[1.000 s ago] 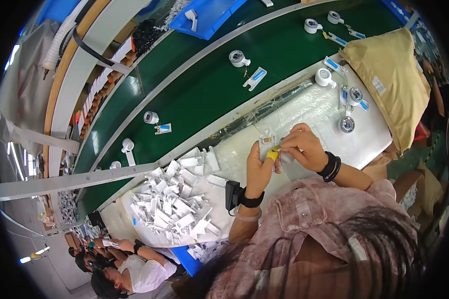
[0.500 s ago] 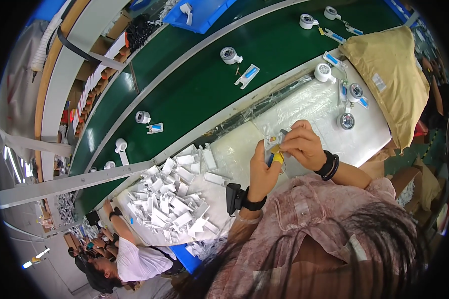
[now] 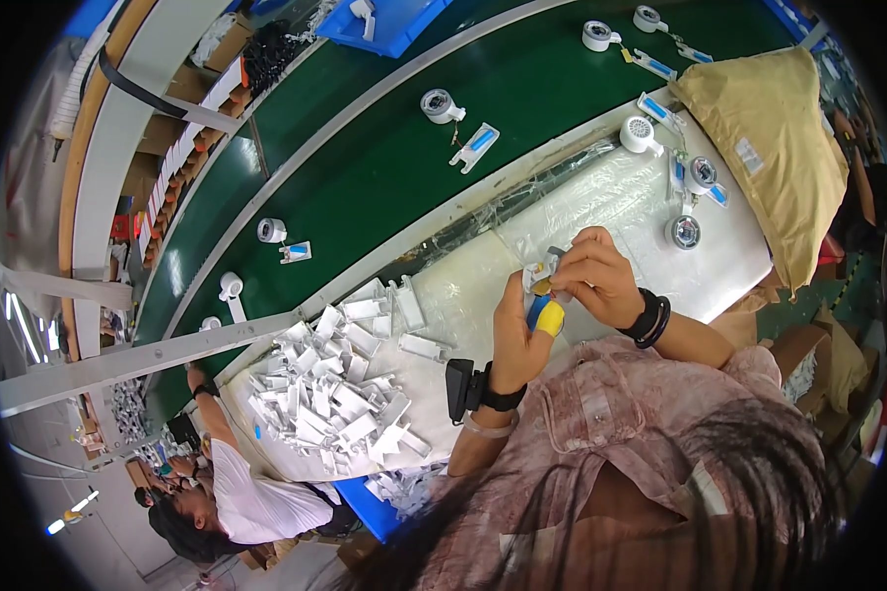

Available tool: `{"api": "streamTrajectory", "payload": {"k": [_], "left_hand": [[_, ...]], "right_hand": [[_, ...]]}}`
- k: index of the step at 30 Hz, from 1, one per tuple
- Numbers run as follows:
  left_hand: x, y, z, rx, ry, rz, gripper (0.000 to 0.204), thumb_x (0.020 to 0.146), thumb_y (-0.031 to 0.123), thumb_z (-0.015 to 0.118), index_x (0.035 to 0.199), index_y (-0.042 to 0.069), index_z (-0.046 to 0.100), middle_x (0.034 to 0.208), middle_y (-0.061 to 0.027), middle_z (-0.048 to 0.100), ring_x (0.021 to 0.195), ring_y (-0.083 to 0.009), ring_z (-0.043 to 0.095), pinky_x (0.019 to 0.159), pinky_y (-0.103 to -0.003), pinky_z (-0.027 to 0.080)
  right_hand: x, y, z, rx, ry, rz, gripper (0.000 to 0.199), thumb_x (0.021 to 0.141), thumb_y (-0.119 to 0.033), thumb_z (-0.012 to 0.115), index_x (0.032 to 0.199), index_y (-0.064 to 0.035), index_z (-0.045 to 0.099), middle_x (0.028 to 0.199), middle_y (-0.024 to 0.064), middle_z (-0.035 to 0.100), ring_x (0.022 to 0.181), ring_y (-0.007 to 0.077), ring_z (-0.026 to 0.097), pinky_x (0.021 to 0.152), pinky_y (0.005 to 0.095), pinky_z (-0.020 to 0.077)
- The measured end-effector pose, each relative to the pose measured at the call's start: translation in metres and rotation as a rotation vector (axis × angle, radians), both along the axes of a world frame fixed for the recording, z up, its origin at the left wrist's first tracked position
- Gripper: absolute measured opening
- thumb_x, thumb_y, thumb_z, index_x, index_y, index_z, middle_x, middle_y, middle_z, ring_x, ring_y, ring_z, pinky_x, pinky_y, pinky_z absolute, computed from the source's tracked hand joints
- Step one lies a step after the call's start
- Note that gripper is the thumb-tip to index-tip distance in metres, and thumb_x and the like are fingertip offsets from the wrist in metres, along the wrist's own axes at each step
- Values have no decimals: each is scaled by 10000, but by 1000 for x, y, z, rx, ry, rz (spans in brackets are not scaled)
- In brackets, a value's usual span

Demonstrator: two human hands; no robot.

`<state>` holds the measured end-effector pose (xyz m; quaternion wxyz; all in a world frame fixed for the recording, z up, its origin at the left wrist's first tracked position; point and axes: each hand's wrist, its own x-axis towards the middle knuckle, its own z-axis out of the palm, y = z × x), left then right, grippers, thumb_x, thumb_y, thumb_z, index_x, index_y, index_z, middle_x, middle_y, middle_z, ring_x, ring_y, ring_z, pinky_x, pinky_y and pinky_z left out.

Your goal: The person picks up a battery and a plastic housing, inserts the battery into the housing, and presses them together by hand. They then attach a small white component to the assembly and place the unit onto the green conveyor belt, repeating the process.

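Observation:
My left hand (image 3: 518,340) is closed around a small white plastic part (image 3: 535,273) with a blue cylinder (image 3: 536,311) in it, held above the near side of the worktable. Something bright yellow (image 3: 551,318) shows at the left thumb's tip; whether it is a finger cover cannot be told. Opposite, my right hand (image 3: 603,282) pinches at the upper end of the same part, its fingertips close to a small grey piece. What exactly lies between these fingers is hidden. Left of my hands lies a heap of white plastic housings (image 3: 340,394).
Beyond the worktable runs a green conveyor belt (image 3: 365,187) carrying round white fan heads (image 3: 442,105) wired to small housings. More fan heads (image 3: 686,231) lie at the table's right, beside a tan sack (image 3: 759,148). A co-worker (image 3: 266,502) reaches toward the belt at left.
The fan heads on the belt have shifted slightly left. My left thumb has moved a little, showing more yellow and blue. The co-worker's arm reaches farther toward the belt.

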<state>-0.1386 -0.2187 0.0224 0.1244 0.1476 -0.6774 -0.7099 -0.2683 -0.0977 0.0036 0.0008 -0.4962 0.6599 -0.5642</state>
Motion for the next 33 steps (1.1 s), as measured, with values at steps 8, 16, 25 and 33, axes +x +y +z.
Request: {"api": "streamTrajectory", "payload": {"k": [8, 16, 25, 33], "left_hand": [[1, 6, -10, 83, -19, 35, 279, 1003, 116, 465, 1253, -6, 468, 922, -42, 564, 667, -75, 499, 556, -212, 419], [0, 10, -17, 47, -39, 81, 238, 1015, 124, 439, 1213, 4, 495, 848, -27, 542, 651, -65, 481, 543, -207, 407], [1, 13, -12, 0, -56, 124, 214, 1015, 142, 451, 1154, -2, 529, 816, -22, 553, 641, -58, 493, 521, -206, 415], [3, 12, -16, -142, -65, 158, 196, 1008, 125, 440, 1108, 3, 556, 751, -7, 543, 625, -54, 490, 522, -204, 417]], "right_hand": [[-5, 2, 5, 31, 64, 36, 246, 712, -26, 755, 925, -123, 680, 905, 7, 626, 879, 231, 534, 851, 356, 405], [-5, 4, 5, 62, 92, 38, 208, 752, 11, 687, 927, -101, 679, 910, 21, 627, 855, 197, 568, 904, 395, 394], [0, 4, 5, 56, 108, 39, 182, 773, 11, 678, 925, -88, 663, 894, 23, 623, 818, 188, 576, 911, 405, 393], [7, 4, 1, 84, 102, 4, 219, 732, -29, 727, 930, -88, 653, 865, 20, 612, 816, 193, 578, 891, 391, 409]]}}
